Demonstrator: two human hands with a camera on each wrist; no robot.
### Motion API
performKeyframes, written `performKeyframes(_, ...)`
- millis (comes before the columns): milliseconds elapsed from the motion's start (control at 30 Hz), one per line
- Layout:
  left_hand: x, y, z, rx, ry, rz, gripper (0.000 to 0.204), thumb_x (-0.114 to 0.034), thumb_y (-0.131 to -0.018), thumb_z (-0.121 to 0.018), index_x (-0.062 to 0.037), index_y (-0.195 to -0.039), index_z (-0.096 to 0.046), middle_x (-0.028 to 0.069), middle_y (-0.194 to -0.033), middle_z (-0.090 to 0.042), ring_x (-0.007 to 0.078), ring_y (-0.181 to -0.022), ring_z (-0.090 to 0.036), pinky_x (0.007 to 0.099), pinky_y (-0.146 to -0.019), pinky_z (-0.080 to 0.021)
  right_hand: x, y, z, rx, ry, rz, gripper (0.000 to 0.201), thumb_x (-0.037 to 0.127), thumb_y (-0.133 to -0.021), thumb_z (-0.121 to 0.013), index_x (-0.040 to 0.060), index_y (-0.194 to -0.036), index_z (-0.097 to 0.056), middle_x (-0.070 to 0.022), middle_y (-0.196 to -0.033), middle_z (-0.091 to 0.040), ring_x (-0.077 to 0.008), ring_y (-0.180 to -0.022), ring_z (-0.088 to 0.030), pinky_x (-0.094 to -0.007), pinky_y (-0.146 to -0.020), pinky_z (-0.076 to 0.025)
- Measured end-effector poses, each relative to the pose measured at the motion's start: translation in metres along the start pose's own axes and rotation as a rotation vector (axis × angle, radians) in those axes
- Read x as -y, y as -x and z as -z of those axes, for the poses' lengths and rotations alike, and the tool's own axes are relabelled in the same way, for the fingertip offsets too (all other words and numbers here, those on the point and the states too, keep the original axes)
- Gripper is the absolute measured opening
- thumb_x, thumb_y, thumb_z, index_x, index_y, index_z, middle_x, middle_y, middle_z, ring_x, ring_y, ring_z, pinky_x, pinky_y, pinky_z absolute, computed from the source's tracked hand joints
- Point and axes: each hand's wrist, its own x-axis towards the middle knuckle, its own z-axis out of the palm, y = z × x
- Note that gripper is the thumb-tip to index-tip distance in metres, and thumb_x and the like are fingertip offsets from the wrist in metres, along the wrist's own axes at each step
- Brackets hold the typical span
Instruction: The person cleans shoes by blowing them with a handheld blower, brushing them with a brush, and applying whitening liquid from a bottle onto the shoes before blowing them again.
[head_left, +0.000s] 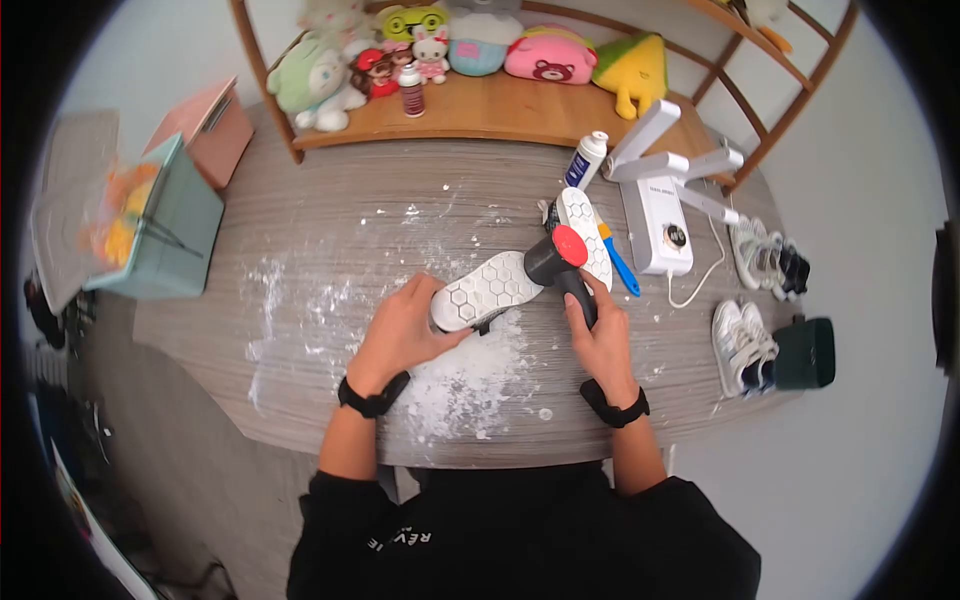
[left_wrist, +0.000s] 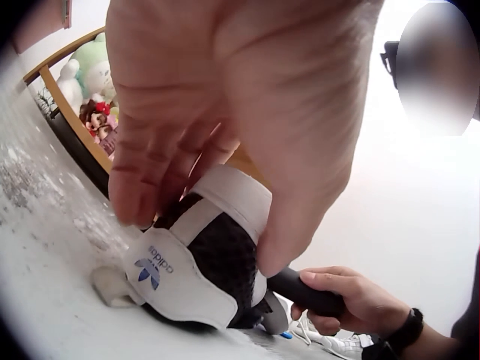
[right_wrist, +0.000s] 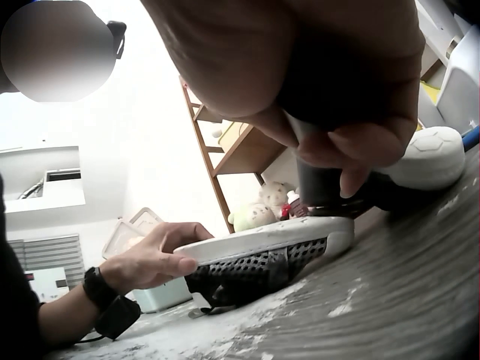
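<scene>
A white-and-black sneaker (head_left: 487, 290) lies sole up on the table, its hexagon-patterned sole facing me. My left hand (head_left: 402, 325) grips its heel end, thumb on the near side and fingers on the far side. In the left wrist view the sneaker's (left_wrist: 214, 259) adidas heel tab shows below that hand. My right hand (head_left: 603, 340) holds a black handheld electric scrubber (head_left: 549, 262) with a red round cap by its handle. The scrubber's head sits against the sole's toe end; its working face is hidden. Another sneaker (head_left: 577, 215) lies sole up behind the scrubber.
White residue (head_left: 465, 375) covers parts of the table. A blue-handled brush (head_left: 622, 268), white bottle (head_left: 587, 158) and white shoe dryer (head_left: 660, 225) stand or lie at right. Beyond are more shoes (head_left: 738, 345) and a dark green bin (head_left: 806, 353). A teal box (head_left: 180, 235) stands left.
</scene>
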Motion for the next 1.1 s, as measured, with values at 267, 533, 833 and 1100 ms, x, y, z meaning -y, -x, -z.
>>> performKeyframes(267, -0.002, 0.0, -0.005, 0.031, -0.058, -0.021, 0.058, -0.024, -0.063, -0.095, -0.0015, -0.104, -0.06, 0.0136, -0.09, -0.066, 0.0312, -0.079, -0.069, 0.0372, -0.067, -0.055, 0.019, -0.005, -0.019, -0.075, -0.027, 0.085, 0.045, 0.014, -0.095, -0.067, -0.0071, -0.133, -0.057, -0.0325, -0.087, -0.068, -0.0475, -0.078, -0.07, -0.0474, -0.068, -0.055)
performKeyframes(533, 0.002, 0.002, -0.008, -0.005, -0.046, -0.05, 0.052, -0.025, -0.066, -0.092, -0.0029, -0.097, -0.057, 0.0132, -0.09, -0.063, 0.0348, -0.082, -0.067, 0.042, -0.066, -0.054, 0.041, 0.023, -0.038, -0.003, -0.018, 0.399, 0.049, 0.014, -0.092, -0.071, -0.0055, -0.135, -0.057, -0.0291, -0.087, -0.069, -0.0454, -0.069, -0.068, -0.0476, -0.061, -0.054)
performKeyframes(833, -0.002, 0.004, -0.004, 0.04, -0.052, 0.058, 0.059, -0.023, -0.064, -0.094, -0.0021, -0.104, -0.057, 0.0149, -0.094, -0.068, 0.0326, -0.086, -0.07, 0.0386, -0.072, -0.056, 0.045, 0.028, -0.03, 0.095, 0.037, 0.311, 0.05, 0.011, -0.091, -0.073, -0.0059, -0.135, -0.057, -0.03, -0.094, -0.069, -0.0464, -0.078, -0.07, -0.0486, -0.067, -0.056)
performKeyframes(1100, 0.008, 0.001, -0.002, 0.044, 0.093, 0.105, 0.061, -0.022, -0.063, -0.095, -0.0001, -0.105, -0.056, 0.0158, -0.093, -0.067, 0.0304, -0.084, -0.069, 0.0368, -0.073, -0.056, 0.046, 0.034, -0.035, 0.077, 0.072, 0.392, 0.053, 0.013, -0.09, -0.072, -0.001, -0.139, -0.057, -0.0245, -0.09, -0.069, -0.0421, -0.07, -0.069, -0.0452, -0.06, -0.055)
